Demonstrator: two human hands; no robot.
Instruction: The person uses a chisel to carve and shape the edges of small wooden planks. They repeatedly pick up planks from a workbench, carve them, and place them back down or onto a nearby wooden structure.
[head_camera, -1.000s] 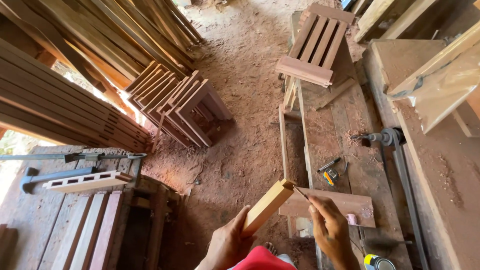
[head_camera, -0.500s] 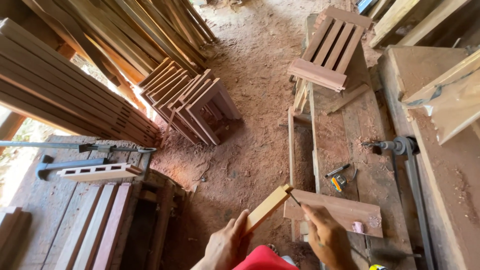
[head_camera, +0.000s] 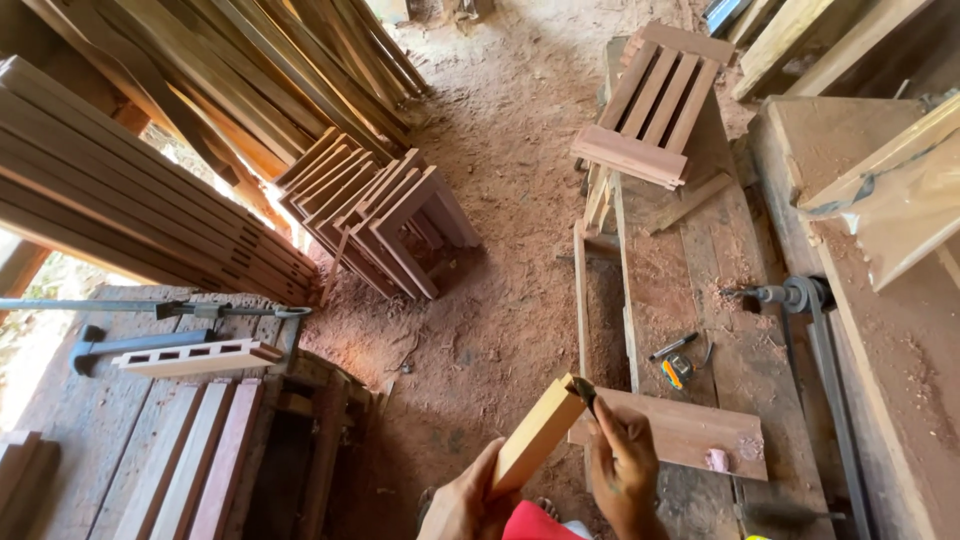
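While the left hand (head_camera: 462, 505) wraps its grip around a pale wooden block (head_camera: 535, 436), tilted upward above the sawdust floor (head_camera: 500, 220), the right hand (head_camera: 622, 470) pinches a small dark tool (head_camera: 585, 393) against the block's top end. A board (head_camera: 680, 430) lies just beside on the surface (head_camera: 700, 300).

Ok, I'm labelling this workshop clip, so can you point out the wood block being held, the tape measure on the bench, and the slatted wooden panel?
wood block (head_camera: 535, 437), head view, middle of its lit long face.
tape measure (head_camera: 677, 370), head view, centre of its yellow case.
slatted wooden panel (head_camera: 655, 95), head view, on a middle slat.
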